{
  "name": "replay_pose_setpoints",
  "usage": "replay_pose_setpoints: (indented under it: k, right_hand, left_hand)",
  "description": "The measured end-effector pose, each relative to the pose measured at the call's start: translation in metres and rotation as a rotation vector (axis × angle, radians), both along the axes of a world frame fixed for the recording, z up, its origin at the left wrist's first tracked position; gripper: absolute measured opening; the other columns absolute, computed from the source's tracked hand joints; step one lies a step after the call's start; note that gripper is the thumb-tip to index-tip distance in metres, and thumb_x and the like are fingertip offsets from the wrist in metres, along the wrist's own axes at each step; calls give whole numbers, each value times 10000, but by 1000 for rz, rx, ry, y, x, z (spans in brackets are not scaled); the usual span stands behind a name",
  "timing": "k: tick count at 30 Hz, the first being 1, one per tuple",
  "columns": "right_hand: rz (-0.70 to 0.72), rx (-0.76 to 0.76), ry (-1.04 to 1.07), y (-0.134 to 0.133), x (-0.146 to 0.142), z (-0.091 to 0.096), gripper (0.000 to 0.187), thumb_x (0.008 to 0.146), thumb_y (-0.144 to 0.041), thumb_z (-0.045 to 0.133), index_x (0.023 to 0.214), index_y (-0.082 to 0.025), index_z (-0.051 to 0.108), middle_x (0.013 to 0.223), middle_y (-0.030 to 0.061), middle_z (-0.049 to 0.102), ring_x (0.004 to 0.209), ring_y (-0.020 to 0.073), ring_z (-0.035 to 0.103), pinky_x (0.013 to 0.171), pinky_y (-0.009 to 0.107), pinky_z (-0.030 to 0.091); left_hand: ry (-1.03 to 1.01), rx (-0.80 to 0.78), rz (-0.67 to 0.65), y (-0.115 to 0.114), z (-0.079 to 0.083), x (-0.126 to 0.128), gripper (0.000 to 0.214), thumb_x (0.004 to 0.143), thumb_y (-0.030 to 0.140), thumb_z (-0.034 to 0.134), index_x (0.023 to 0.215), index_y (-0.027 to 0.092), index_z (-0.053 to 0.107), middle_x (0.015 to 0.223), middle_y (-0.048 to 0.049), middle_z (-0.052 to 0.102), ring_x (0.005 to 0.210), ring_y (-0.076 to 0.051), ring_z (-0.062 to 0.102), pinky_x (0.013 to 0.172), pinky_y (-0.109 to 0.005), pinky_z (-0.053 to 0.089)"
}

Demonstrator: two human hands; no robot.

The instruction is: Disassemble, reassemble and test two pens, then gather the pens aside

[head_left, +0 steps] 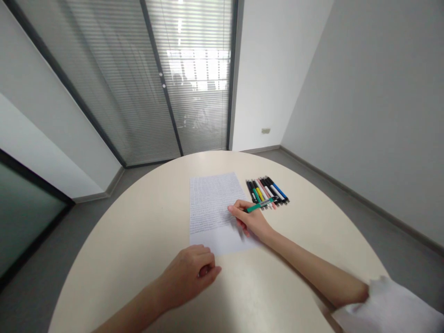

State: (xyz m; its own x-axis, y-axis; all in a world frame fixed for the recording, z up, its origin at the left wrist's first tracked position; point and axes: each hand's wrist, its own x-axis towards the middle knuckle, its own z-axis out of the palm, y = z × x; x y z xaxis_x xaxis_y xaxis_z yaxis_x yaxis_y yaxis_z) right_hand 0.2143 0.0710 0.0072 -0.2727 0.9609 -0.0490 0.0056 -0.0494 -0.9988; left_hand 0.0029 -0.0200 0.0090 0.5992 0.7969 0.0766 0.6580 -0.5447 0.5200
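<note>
A sheet of white paper lies on the round cream table, covered in dense handwriting except for a blank strip along its lower part. My right hand rests on the paper's right side and grips a green pen, its tip toward the writing. Beyond that hand, a row of several pens in black, yellow, pink, white and blue lies side by side. My left hand sits curled on the table by the paper's lower left corner, with nothing visible in it.
The table's far rim curves close to the paper and pens. Beyond it are a grey floor, white walls with a skirting board, and a glass partition with slatted blinds. A white sleeve covers my right arm at the lower right.
</note>
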Motion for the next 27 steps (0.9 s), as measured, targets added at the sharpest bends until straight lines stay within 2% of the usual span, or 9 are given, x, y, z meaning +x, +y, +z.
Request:
replay_pose_setpoints:
  k: [5, 7, 10, 12, 14, 17, 22, 24, 27]
  right_hand:
    - [359, -290, 205, -5, 7, 16, 767, 822, -791, 352, 727, -103, 677, 617, 86, 659, 459, 122, 562, 378, 206, 419]
    - [428, -308, 268, -8, 6, 19, 690, 849, -720, 432, 693, -95, 677, 688, 96, 675, 570, 126, 600, 513, 218, 490]
    - [331, -277, 415, -13, 3, 22, 389, 845, -497, 645, 697, -138, 623, 462, -42, 515, 431, 65, 427, 547, 198, 480]
    - [304, -339, 527, -15, 4, 25, 283, 834, -446, 689, 808, -182, 590, 376, -127, 320, 351, 41, 174, 387, 137, 329]
    - [349, -459, 623, -16, 6, 29, 320, 820, -502, 687, 896, -220, 557, 432, -133, 306, 377, 38, 77, 329, 106, 148]
    - [402, -576, 732, -15, 7, 32, 352, 815, -550, 669, 906, -237, 538, 524, -105, 360, 385, 37, 140, 323, 101, 111]
    - [241, -572, 883, -14, 4, 26, 194, 870, -317, 674, 892, -170, 548, 603, -70, 434, 490, 56, 382, 495, 159, 412]
    - [277, -635, 914, -12, 7, 24, 254, 895, -389, 622, 815, -164, 534, 572, -75, 391, 448, 53, 318, 427, 147, 342]
    - [343, -734, 914, -7, 15, 22, 529, 900, -591, 498, 582, -179, 403, 475, -95, 250, 380, 43, 133, 325, 146, 135]
  left_hand:
    - [-6, -7, 1, 0, 1, 0, 284, 875, 180, 574, 621, 180, 447, 625, 26, 506, 621, -127, 486, 591, -244, 320]
    - [-9, -3, 3, 0, 0, 0, 284, 875, 181, 575, 621, 180, 447, 624, 26, 505, 623, -128, 487, 592, -244, 321]
    - [-6, 6, 1, 1, -1, 0, 278, 873, 172, 575, 626, 181, 449, 623, 27, 507, 624, -129, 488, 594, -246, 322]
    - [-3, 6, -1, 1, -1, 0, 277, 879, 176, 571, 630, 181, 450, 625, 25, 509, 625, -129, 487, 594, -246, 323]
    - [-6, 4, -5, 2, -1, 0, 284, 886, 186, 567, 629, 182, 446, 626, 24, 510, 626, -129, 486, 594, -246, 325]
    - [-6, 7, -10, 1, 0, 0, 292, 885, 188, 572, 624, 183, 439, 621, 25, 505, 620, -128, 481, 591, -247, 322]
    - [-6, 5, -9, 1, -1, 1, 281, 876, 171, 577, 627, 180, 448, 628, 21, 515, 625, -129, 488, 595, -247, 325]
    - [-4, 3, -8, 0, -2, 0, 276, 878, 175, 575, 631, 180, 453, 630, 20, 517, 627, -130, 489, 595, -248, 326]
    - [0, 1, -10, 1, -2, 0, 278, 885, 185, 567, 631, 181, 454, 628, 20, 513, 625, -131, 485, 592, -248, 325]
